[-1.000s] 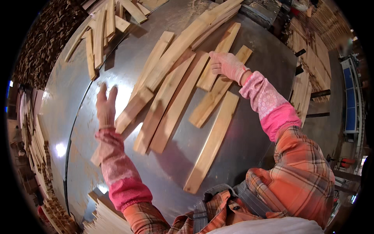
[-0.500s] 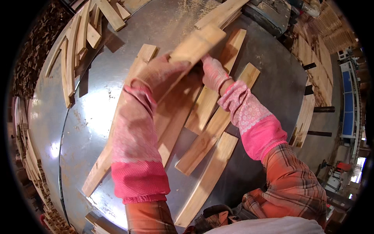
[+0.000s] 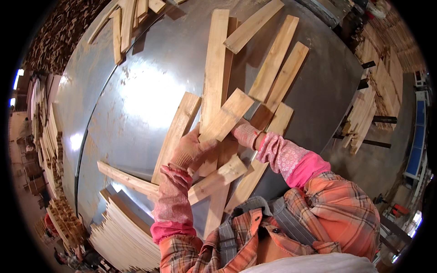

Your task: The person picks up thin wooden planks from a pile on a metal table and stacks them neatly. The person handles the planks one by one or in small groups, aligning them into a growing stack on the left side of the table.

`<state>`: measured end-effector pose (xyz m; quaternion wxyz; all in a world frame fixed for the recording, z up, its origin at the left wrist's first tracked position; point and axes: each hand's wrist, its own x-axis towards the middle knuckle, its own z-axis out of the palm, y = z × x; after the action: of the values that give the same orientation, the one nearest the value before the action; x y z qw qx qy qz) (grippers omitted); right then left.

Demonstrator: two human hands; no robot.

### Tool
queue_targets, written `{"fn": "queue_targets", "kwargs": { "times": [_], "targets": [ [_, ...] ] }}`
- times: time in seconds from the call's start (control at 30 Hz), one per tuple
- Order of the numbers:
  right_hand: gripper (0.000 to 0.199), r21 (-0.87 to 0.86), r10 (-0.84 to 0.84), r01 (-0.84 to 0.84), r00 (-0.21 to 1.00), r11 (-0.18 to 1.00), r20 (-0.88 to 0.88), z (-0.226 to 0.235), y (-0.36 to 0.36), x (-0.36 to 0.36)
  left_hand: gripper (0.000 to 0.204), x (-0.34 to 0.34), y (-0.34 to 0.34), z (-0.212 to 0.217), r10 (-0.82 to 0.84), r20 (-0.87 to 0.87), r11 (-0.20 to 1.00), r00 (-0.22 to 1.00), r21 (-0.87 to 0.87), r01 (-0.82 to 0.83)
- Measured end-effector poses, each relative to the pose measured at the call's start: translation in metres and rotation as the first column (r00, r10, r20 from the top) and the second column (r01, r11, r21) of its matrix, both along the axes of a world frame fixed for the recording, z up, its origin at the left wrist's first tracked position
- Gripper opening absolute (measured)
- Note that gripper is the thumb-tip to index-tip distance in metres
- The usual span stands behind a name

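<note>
A short pale wooden slat [image 3: 227,116] is held at a slant above the table. My left hand [image 3: 191,149], in a pale pink knitted glove, is closed on its near left end, thumb on top. At the slat's right edge is my right hand [image 3: 246,134], gloved too; its fingers curl in beneath the wood and are partly hidden. Beneath both hands, several loose slats cross one another. One slat [image 3: 221,179] lies aslant between my forearms, and a longer one [image 3: 178,132] runs beside my left hand. Another long slat [image 3: 215,59] reaches away beyond the held piece.
Several slats [image 3: 277,59] lie fanned out on the shiny metal table [image 3: 100,136]. A stack of thin strips [image 3: 125,234] stands at the near left. More slats [image 3: 127,25] lie at the far left, and dark bars [image 3: 384,119] hold boards on the right.
The view has shifted, showing more of the near side. The held slat has come closer to my body, with both hands. Slats beneath now lie more crossed.
</note>
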<state>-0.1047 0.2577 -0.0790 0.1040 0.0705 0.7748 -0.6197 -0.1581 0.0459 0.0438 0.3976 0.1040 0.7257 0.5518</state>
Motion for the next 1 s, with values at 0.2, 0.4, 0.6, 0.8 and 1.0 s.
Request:
{"fn": "queue_targets", "kwargs": {
  "times": [0.2,0.4,0.6,0.8,1.0],
  "targets": [
    [0.050,0.712,0.682,-0.655,0.643,0.252,0.349,0.018,0.027,0.067,0.078,0.092,-0.047,0.017,-0.226,-0.200,0.834,0.953,-0.546,0.083],
    [0.045,0.865,-0.033,-0.029,0.998,0.501,0.053,0.099,0.047,0.063,0.070,0.239,-0.181,-0.005,0.289,-0.788,0.447,0.543,-0.391,-0.805],
    [0.074,0.920,0.729,-0.202,0.675,0.335,-0.118,0.168,-0.051,0.066,0.062,0.325,-0.286,-0.049,0.741,-0.612,0.011,0.276,-0.401,-0.916],
    [0.082,0.894,0.689,-0.416,0.600,-0.165,0.406,0.184,-0.088,0.088,0.055,0.374,-0.279,-0.052,0.747,-0.574,0.066,0.336,-0.439,-0.896],
    [0.082,0.861,0.451,-0.503,0.788,0.078,0.420,0.224,-0.009,0.152,0.053,0.435,-0.232,-0.033,0.457,-0.438,0.525,0.775,-0.570,-0.632]
  ]
}}
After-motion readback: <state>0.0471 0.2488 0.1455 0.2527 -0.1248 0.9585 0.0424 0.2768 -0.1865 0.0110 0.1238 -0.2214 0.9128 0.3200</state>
